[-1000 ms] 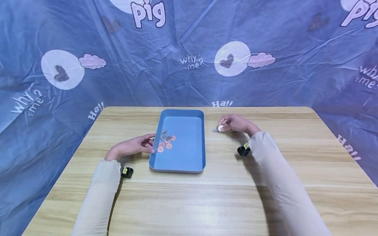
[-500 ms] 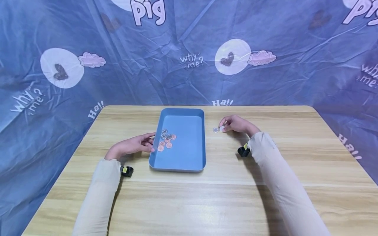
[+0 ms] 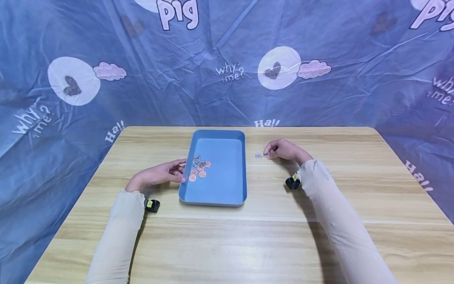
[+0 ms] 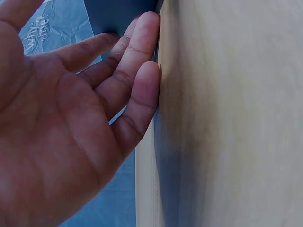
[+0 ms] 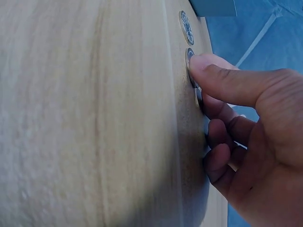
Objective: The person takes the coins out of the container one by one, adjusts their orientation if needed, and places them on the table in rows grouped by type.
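In the head view, my left hand (image 3: 161,174) lies at the left wall of a blue tray (image 3: 223,189), thumb at the rim and fingers loosely extended. The left wrist view shows its palm bare and its lower fingertips against the tabletop. Several copper coins (image 3: 202,174) and silver coins (image 3: 197,157) lie in the tray's left half. Right of the tray, my right hand (image 3: 283,150) pinches a silver coin (image 5: 190,66) by its edge, low at the tabletop, thumb in front; its far side is hidden by the fingers. Another silver coin (image 3: 258,156) lies flat just left of it.
The wooden table (image 3: 227,248) reaches back to a blue printed cloth (image 3: 227,94) hanging behind and at both sides. A black wrist camera (image 3: 151,206) sits under the left wrist, another black wrist camera (image 3: 292,182) beside the right.
The coin in my right hand has tilted from showing its bright face to lying lower and flatter by the other coin. The left hand and tray have stayed in place.
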`<action>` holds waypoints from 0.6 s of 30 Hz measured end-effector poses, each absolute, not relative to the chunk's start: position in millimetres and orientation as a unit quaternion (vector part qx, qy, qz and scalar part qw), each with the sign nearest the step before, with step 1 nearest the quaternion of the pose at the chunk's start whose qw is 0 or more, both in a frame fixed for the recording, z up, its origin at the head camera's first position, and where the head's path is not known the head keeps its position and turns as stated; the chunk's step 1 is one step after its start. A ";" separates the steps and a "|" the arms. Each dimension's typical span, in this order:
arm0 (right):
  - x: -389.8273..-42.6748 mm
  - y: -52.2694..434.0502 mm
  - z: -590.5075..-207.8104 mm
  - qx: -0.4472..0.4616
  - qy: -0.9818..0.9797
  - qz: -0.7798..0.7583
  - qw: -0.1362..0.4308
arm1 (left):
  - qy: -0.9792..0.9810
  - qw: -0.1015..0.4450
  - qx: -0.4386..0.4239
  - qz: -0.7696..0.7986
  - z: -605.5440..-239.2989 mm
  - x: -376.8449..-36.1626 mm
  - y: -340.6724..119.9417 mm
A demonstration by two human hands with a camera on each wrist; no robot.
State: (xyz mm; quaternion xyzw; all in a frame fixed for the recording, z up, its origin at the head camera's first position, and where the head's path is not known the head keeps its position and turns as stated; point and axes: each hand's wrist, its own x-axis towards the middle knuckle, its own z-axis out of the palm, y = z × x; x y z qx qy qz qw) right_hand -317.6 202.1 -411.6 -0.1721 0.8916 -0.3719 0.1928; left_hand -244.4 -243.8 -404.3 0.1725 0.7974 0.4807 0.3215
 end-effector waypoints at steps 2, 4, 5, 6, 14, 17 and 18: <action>-317.0 202.5 -411.0 -0.174 0.892 -0.369 0.195 | 0.800 0.319 0.173 0.477 -404.7 -244.3 -244.2; -316.9 204.3 -410.7 -0.175 0.892 -0.369 0.195 | 0.802 0.318 0.173 0.475 -405.0 -244.3 -244.2; -317.4 205.4 -410.7 -0.174 0.892 -0.369 0.195 | 0.802 0.318 0.173 0.475 -405.1 -244.4 -244.3; -317.9 206.7 -411.0 -0.172 0.891 -0.371 0.197 | 0.802 0.317 0.174 0.475 -405.3 -244.5 -244.4; -319.1 211.6 -412.7 -0.167 0.887 -0.378 0.205 | 0.805 0.315 0.174 0.471 -403.9 -244.2 -244.2; -318.5 210.8 -412.7 -0.166 0.887 -0.379 0.204 | 0.804 0.317 0.173 0.472 -404.0 -244.5 -243.8; -318.4 210.7 -412.8 -0.166 0.887 -0.379 0.203 | 0.804 0.318 0.172 0.472 -404.0 -244.6 -243.8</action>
